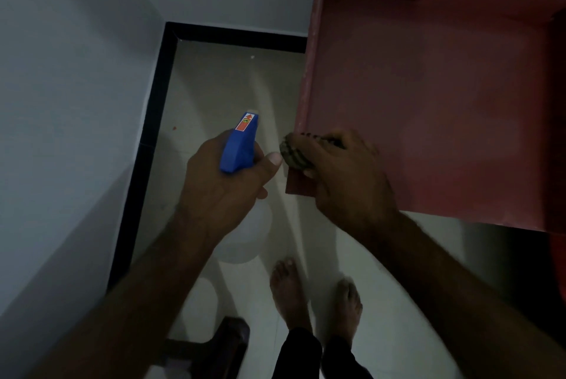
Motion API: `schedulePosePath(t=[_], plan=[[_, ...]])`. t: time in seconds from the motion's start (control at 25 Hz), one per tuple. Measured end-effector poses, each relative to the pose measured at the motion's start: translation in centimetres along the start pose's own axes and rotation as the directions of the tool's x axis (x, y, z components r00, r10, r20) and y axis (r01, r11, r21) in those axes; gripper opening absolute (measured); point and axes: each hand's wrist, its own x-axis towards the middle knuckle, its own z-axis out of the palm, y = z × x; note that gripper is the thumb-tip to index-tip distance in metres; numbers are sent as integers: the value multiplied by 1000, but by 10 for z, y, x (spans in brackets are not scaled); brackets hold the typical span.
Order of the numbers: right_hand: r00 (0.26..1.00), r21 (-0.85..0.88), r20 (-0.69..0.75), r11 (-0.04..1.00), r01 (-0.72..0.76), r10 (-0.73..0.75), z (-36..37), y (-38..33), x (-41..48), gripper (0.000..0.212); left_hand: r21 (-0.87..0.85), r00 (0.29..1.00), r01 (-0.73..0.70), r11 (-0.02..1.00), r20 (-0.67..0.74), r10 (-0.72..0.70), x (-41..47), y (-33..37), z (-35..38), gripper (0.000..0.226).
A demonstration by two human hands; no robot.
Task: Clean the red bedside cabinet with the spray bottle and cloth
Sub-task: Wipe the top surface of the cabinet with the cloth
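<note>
The red bedside cabinet [428, 87] fills the upper right, seen from above with a raised rim at its back and left. My left hand [223, 185] grips the spray bottle [240, 142] by its blue trigger head, nozzle pointing away; the pale bottle body hangs below the hand. My right hand [343, 176] presses a striped dark cloth [292, 153] onto the cabinet's near left corner. Most of the cloth is hidden under my fingers.
White walls close in at the left and back, with a black skirting [153, 121] along the pale tiled floor [220, 87]. My bare feet [315, 296] stand below the cabinet. A dark low object [220, 348] sits at the bottom edge.
</note>
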Motion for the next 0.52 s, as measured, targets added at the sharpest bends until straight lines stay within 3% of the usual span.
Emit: schedulePosePath(t=[0.12, 0.36, 0.52], plan=[[995, 21, -22, 995, -96, 96, 4, -8, 6, 69, 1, 999, -30, 1000, 28, 30, 3, 1, -1, 28], [1000, -2, -7, 1000, 25, -25, 6, -2, -13, 75, -5, 998, -37, 999, 45, 37, 12, 4, 0, 30], [999, -14, -2, 998, -53, 53, 3, 10, 33, 78, -15, 1000, -20, 1000, 22, 20, 19, 8, 1, 30]])
